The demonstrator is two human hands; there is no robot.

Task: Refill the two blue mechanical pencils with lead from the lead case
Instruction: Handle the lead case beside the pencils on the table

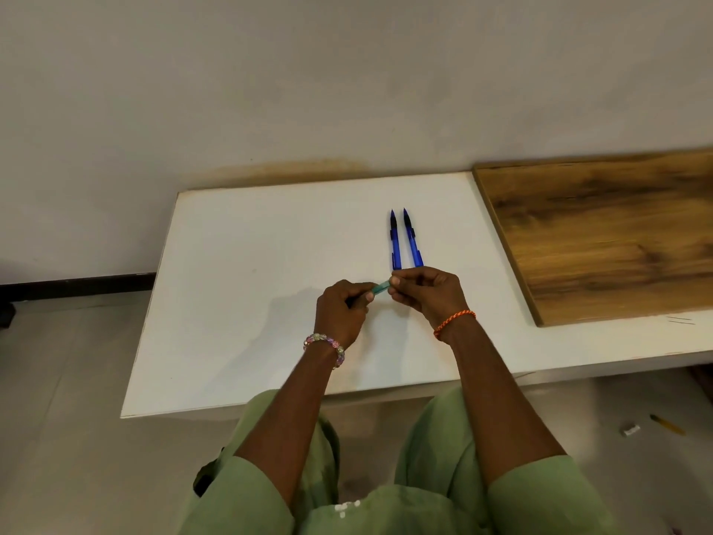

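Note:
Two blue mechanical pencils lie side by side on the white table (250, 287), tips pointing away from me: the left pencil (394, 241) and the right pencil (413, 241). Their near ends are hidden behind my right hand (426, 293). A small teal translucent lead case (380, 287) is held between both hands just above the table. My left hand (343, 307) grips its left end, and my right hand pinches its right end with thumb and fingertips. I cannot tell whether the case is open or closed.
A wood-grain board (609, 241) covers the table's right part, next to the pencils. On the floor at lower right lie a small white eraser (629, 430) and a yellow pencil (667, 424). A plain wall rises behind the table.

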